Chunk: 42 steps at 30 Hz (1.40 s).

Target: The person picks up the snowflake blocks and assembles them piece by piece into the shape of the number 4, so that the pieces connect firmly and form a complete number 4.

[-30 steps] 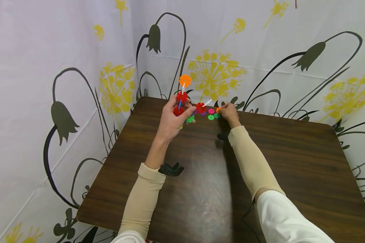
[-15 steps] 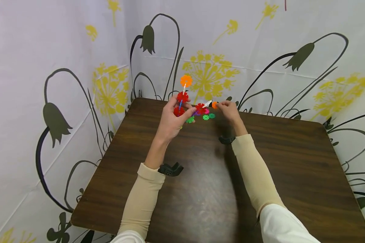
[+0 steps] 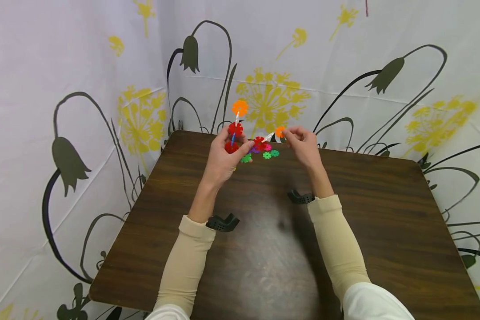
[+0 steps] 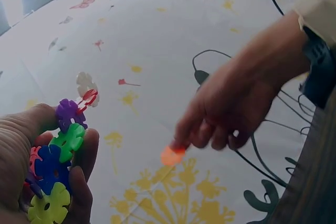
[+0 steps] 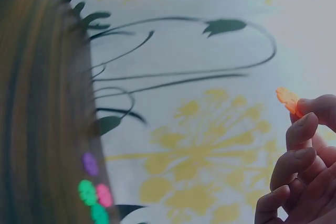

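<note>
My left hand (image 3: 220,159) grips a chain of interlocked flower-shaped plastic discs. In the head view its upper branch ends in an orange disc (image 3: 240,107), with red discs (image 3: 235,129) below; a white disc (image 3: 268,137) stands edge-on at the right branch. Purple (image 4: 70,115), green (image 4: 68,142), blue (image 4: 51,169) and yellow-green (image 4: 50,205) discs show between the fingers in the left wrist view. Just right of the white disc, my right hand (image 3: 305,146) pinches a loose orange disc (image 5: 287,99) between thumb and forefinger.
Loose green (image 3: 267,155), teal (image 3: 274,153) and pink (image 3: 267,147) discs lie at the far edge of the brown wooden table (image 3: 256,249). A purple disc (image 5: 90,164) lies near them. A white flower-print curtain (image 3: 344,80) hangs close behind the table.
My right hand has lifted an orange disc from the group at the table's far edge and brought it left and up beside the chain's white disc. The left hand keeps its grip.
</note>
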Available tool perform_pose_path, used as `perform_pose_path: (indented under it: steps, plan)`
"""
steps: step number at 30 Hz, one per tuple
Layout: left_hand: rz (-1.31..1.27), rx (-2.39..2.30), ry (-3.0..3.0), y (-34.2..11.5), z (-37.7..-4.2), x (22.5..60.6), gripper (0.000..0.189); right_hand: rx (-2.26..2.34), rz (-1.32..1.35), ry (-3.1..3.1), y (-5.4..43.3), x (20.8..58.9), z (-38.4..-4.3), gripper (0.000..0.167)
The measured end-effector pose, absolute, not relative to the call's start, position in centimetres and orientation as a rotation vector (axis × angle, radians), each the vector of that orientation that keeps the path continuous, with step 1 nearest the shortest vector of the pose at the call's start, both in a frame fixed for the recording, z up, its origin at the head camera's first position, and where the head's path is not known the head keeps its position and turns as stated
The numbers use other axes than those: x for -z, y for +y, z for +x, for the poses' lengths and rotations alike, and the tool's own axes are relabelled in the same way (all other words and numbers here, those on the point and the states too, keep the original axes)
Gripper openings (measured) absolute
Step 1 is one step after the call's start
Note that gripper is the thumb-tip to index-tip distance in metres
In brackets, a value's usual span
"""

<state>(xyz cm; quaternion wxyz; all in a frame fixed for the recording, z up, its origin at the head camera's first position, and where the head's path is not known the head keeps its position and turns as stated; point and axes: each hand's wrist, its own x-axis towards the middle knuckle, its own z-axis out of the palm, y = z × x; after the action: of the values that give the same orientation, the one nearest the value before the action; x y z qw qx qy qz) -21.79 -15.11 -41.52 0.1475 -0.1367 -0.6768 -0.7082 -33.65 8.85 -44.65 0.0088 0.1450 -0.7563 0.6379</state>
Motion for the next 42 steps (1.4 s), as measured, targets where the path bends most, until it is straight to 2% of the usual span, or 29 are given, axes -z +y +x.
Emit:
perform_pose_path:
  steps: [12,20,25,36,42]
  plan:
    - [-0.392,1.999,-1.978,-14.8,-22.5,42.0,0.034,-2.007,0.61,-2.271,9.8,41.2,-30.1,0.022]
    - [-0.375,1.968,-2.017,-14.4,-23.0,42.2,0.037,-2.133,0.824,-2.215,11.2,40.6,-29.2,0.011]
    - [-0.347,1.956,-2.034,-13.8,-23.2,42.5,0.036,-2.09,0.926,-2.192,11.7,40.4,-28.9,0.01]
    - [-0.383,1.93,-2.081,-12.2,-23.7,42.7,0.032,-1.973,0.93,-2.178,12.4,39.7,-28.4,0.013]
    - [-0.467,2.089,-2.01,-11.1,-24.0,42.6,0.032,-1.873,0.892,-2.173,12.5,39.5,-27.7,0.018]
